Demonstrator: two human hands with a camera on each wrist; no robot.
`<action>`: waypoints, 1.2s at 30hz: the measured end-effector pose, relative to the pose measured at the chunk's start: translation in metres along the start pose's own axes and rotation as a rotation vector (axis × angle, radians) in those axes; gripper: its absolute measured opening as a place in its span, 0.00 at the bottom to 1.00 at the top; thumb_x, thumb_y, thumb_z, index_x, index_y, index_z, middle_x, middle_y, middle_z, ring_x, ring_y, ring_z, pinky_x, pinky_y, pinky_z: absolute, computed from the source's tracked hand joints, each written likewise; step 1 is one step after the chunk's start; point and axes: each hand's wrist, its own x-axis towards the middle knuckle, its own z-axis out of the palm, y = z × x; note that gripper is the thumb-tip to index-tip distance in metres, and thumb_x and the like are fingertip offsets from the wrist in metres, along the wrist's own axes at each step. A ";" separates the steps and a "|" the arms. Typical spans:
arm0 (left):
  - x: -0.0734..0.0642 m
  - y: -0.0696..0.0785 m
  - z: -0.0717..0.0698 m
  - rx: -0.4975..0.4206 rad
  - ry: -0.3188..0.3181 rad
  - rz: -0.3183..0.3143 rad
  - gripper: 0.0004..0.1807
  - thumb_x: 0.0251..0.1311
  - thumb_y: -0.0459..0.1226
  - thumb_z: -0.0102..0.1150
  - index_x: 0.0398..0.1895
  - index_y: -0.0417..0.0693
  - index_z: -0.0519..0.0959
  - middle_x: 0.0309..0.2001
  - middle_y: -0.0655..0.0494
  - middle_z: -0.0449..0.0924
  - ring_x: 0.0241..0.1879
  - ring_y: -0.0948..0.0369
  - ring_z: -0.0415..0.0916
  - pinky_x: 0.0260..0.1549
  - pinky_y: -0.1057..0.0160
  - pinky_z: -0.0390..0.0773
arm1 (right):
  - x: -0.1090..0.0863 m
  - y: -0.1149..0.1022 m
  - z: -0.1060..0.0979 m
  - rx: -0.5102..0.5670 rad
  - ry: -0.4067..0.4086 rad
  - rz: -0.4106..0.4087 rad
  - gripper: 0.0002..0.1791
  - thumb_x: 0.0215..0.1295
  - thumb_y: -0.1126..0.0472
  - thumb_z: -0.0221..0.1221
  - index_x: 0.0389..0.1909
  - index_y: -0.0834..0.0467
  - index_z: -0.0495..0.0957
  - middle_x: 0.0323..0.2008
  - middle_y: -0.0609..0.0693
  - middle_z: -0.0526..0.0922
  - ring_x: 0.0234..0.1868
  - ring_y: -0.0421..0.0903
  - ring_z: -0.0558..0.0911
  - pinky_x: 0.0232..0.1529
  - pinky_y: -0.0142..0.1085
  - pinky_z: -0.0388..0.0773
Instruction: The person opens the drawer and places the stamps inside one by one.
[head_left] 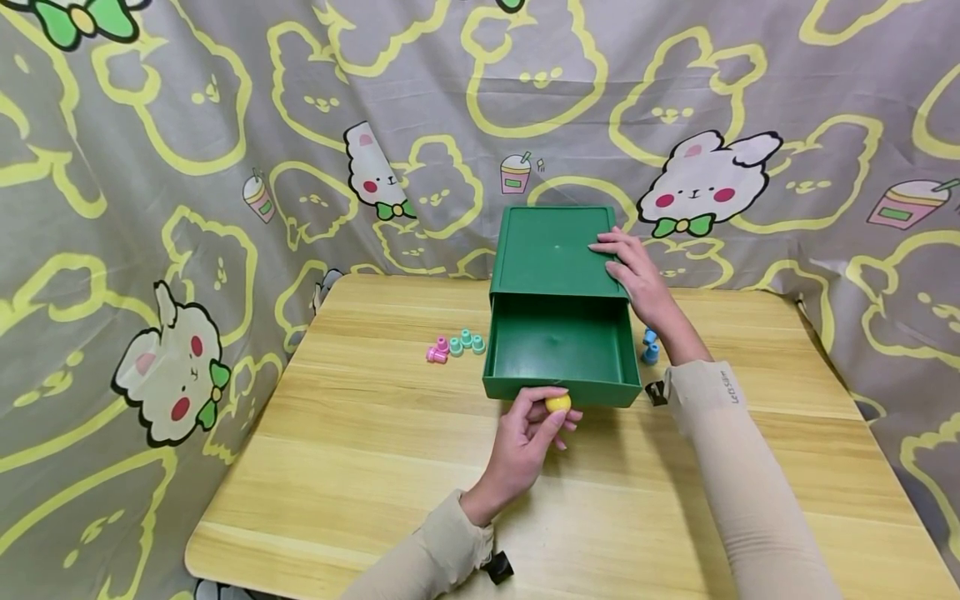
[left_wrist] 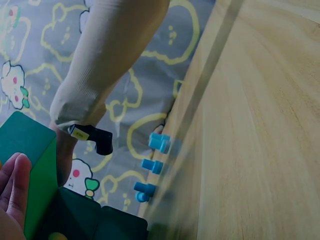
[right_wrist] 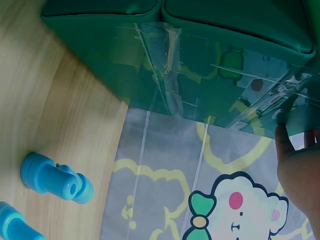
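A green drawer box [head_left: 557, 250] stands on the table with its drawer [head_left: 558, 342] pulled out, and no objects show inside. At the drawer's front, my left hand [head_left: 521, 442] pinches a round yellow knob [head_left: 558, 403] between thumb and fingers. My right hand [head_left: 633, 271] rests on the box's top right edge, fingers spread over the top. In the right wrist view, part of that hand [right_wrist: 300, 175] touches the box's glossy side [right_wrist: 200, 80]. The left fingers [left_wrist: 19, 187] show at the left edge of the left wrist view.
Small pink pegs [head_left: 438, 350] and mint-green pegs [head_left: 467, 340] lie left of the box on the wooden table [head_left: 360, 450]. Blue pegs [head_left: 651, 346] sit to its right, near the right forearm. A patterned curtain [head_left: 420, 83] hangs close behind the box.
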 end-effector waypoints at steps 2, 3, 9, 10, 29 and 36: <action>0.000 0.000 0.000 -0.001 0.000 0.001 0.14 0.79 0.32 0.49 0.63 0.45 0.71 0.47 0.37 0.87 0.41 0.40 0.84 0.30 0.57 0.87 | 0.000 0.000 0.000 0.001 0.000 0.003 0.22 0.82 0.60 0.44 0.68 0.63 0.75 0.78 0.56 0.60 0.85 0.52 0.43 0.81 0.62 0.36; -0.001 0.000 0.000 -0.003 -0.001 0.003 0.14 0.79 0.32 0.49 0.63 0.45 0.71 0.47 0.37 0.86 0.41 0.39 0.84 0.30 0.57 0.87 | 0.000 0.000 0.000 0.003 0.000 0.005 0.22 0.82 0.60 0.44 0.68 0.63 0.75 0.78 0.56 0.60 0.85 0.52 0.43 0.81 0.62 0.36; -0.003 0.001 0.000 -0.006 -0.004 0.000 0.14 0.79 0.32 0.49 0.63 0.45 0.71 0.47 0.36 0.86 0.41 0.47 0.86 0.30 0.57 0.87 | -0.002 -0.011 -0.001 0.012 -0.007 0.009 0.22 0.81 0.62 0.44 0.68 0.66 0.74 0.77 0.58 0.60 0.85 0.55 0.43 0.81 0.62 0.36; -0.004 0.001 0.000 -0.005 -0.005 -0.002 0.14 0.79 0.32 0.49 0.63 0.45 0.71 0.47 0.36 0.86 0.41 0.47 0.86 0.30 0.57 0.87 | -0.002 -0.011 -0.001 0.011 -0.008 0.009 0.22 0.81 0.62 0.44 0.68 0.66 0.74 0.77 0.59 0.60 0.85 0.55 0.43 0.81 0.62 0.35; -0.010 0.002 -0.001 -0.008 -0.012 0.003 0.14 0.79 0.31 0.49 0.63 0.43 0.71 0.46 0.35 0.86 0.41 0.50 0.86 0.29 0.53 0.87 | 0.000 0.000 -0.001 -0.004 -0.003 0.007 0.22 0.82 0.59 0.44 0.68 0.62 0.75 0.78 0.55 0.60 0.85 0.50 0.43 0.81 0.62 0.36; -0.013 0.004 -0.001 -0.004 -0.018 0.004 0.14 0.79 0.31 0.49 0.63 0.43 0.71 0.46 0.35 0.86 0.41 0.44 0.86 0.29 0.55 0.87 | -0.001 0.000 -0.001 0.001 -0.004 -0.002 0.23 0.82 0.57 0.44 0.68 0.61 0.75 0.78 0.54 0.60 0.85 0.48 0.44 0.81 0.61 0.36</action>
